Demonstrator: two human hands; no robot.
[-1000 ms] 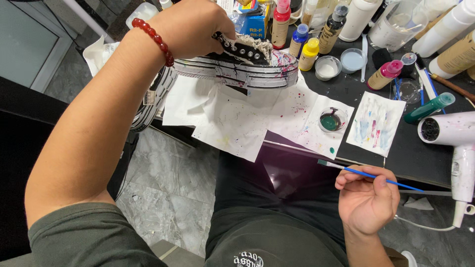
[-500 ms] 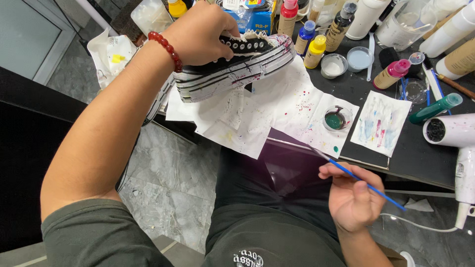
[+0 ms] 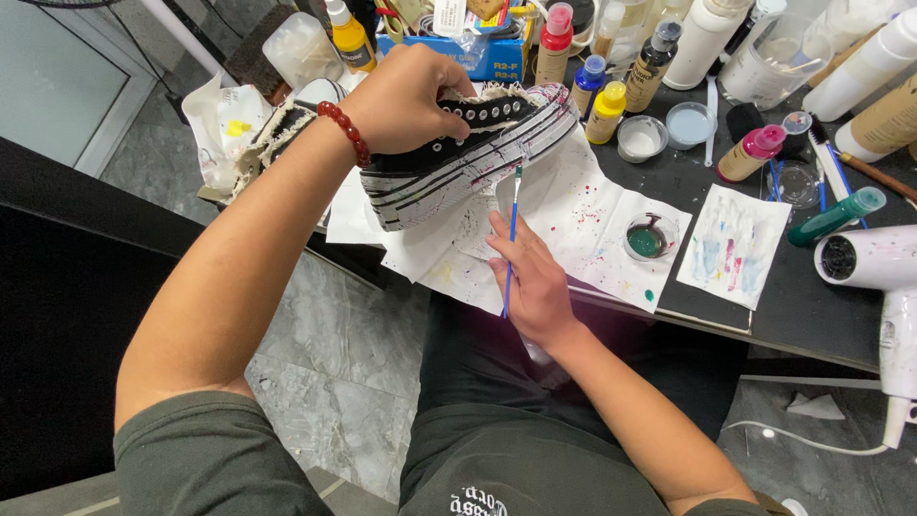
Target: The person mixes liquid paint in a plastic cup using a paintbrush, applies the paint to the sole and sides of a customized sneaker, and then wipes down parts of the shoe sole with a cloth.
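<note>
The person's left hand [image 3: 413,100] is closed over the top of a black canvas sneaker [image 3: 468,153], fingers curled into the laced opening, holding it tilted above the near edge of the black table [image 3: 793,306] with its thick striped white sole turned toward the person. A red bead bracelet [image 3: 346,134] sits on that wrist.

The right hand [image 3: 535,282] is wrapped around a thin blue paintbrush [image 3: 511,239], pinching it between thumb and fingers; the brush stands nearly upright and its tip touches the sole's side wall, which carries dark lines and small flecks of colour.

Under the sneaker lie white paper sheets [image 3: 583,215] spattered with paint. On them, just right of the brush hand, rests a small clear cup with green paint [image 3: 650,237]. Further right a separate paper scrap [image 3: 734,247] shows pink and blue streaks.

Behind the shoe a row of paint bottles stands close together: a yellow-capped one [image 3: 607,113], a blue-capped one [image 3: 589,81], a red-topped one [image 3: 552,43]. A pink-capped bottle [image 3: 750,153] and a green-capped bottle [image 3: 836,217] lie on their sides to the right. 2 small round dishes [image 3: 690,124] of pale paint sit between them.

A white hair dryer [image 3: 879,272] rests at the right edge, nozzle toward the table, its cord trailing over the grey stone floor [image 3: 325,382].
</note>
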